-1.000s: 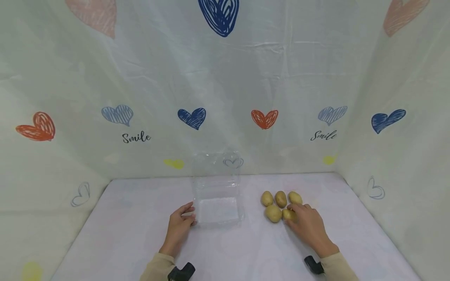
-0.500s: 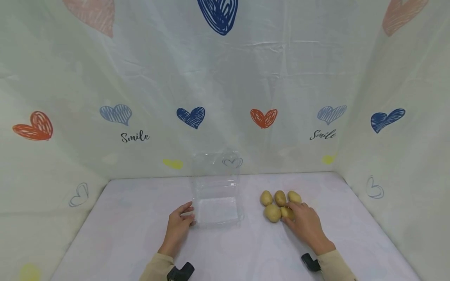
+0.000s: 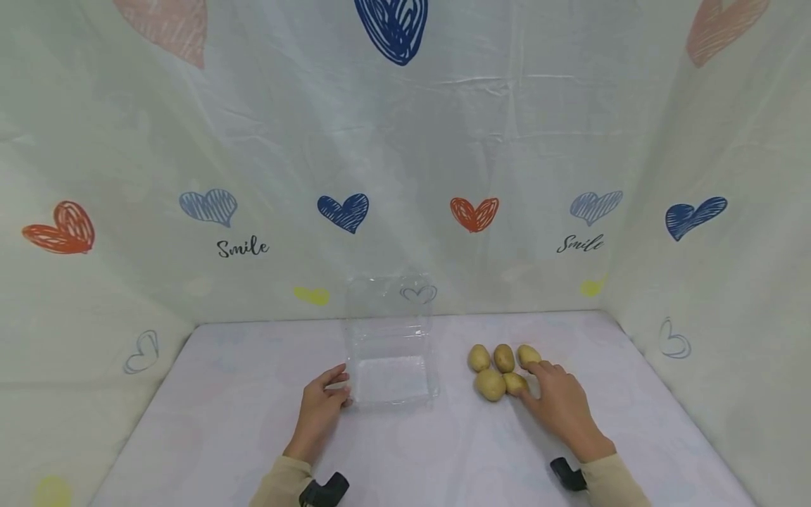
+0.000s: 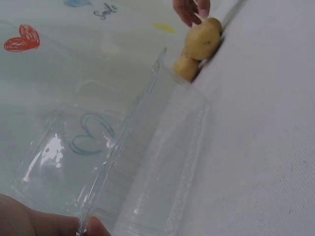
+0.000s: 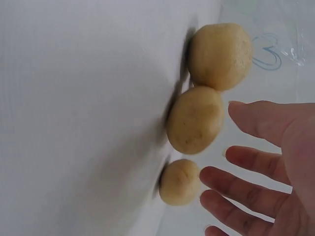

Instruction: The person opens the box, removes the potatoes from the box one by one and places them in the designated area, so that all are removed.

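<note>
A clear plastic clamshell container (image 3: 393, 380) stands on the table with its lid (image 3: 386, 296) raised at the back. My left hand (image 3: 322, 408) pinches its left rim between thumb and finger, as the left wrist view shows at the hand (image 4: 37, 221). Several yellow potatoes lie in two rows to the right, the largest potato (image 3: 491, 385) at front left. Over the right side of this group, my right hand (image 3: 560, 401) has its fingers spread and holds nothing. In the right wrist view its thumb lies close beside a front potato (image 5: 195, 120).
A white cloth covers the table (image 3: 431, 458). Behind it hangs a pale curtain (image 3: 405, 141) printed with hearts and lettering, which also closes off both sides. Each wrist carries a black camera mount, such as the right mount (image 3: 567, 474).
My right hand has loosened its fingers from around the front right potato and drawn slightly right, so more of that potato shows. My left hand stays at the container's rim.
</note>
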### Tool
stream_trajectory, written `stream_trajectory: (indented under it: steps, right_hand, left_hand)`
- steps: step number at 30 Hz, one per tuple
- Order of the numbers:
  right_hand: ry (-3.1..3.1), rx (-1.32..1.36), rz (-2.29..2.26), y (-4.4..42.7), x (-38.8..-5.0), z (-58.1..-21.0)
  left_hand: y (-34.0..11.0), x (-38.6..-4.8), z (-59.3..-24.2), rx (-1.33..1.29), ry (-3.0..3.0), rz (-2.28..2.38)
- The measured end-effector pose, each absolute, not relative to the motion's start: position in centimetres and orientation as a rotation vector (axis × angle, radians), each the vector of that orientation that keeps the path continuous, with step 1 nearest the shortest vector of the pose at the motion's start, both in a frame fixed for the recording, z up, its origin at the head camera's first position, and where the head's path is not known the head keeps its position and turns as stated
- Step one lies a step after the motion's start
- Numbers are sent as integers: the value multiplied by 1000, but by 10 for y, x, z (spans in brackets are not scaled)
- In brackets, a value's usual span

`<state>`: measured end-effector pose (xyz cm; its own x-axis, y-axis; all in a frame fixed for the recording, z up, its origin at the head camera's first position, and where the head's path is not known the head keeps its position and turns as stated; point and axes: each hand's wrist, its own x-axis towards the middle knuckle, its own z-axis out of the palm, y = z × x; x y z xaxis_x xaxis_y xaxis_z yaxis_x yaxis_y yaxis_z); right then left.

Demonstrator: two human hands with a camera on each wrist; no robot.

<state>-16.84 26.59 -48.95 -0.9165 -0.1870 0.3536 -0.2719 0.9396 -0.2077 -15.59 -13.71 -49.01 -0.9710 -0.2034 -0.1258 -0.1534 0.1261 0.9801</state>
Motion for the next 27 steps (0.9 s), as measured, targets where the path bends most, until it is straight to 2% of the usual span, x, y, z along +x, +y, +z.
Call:
stream_trajectory:
  steps: [10, 27]
  right_hand:
    - [-2751, 259, 431, 283, -169, -481]
    - [-2728, 228, 411, 316, -179, -488]
  left_hand:
    - [-140, -159, -489, 373, -2307, -2091]
    - [-145, -159, -491, 391, -2272, -2182]
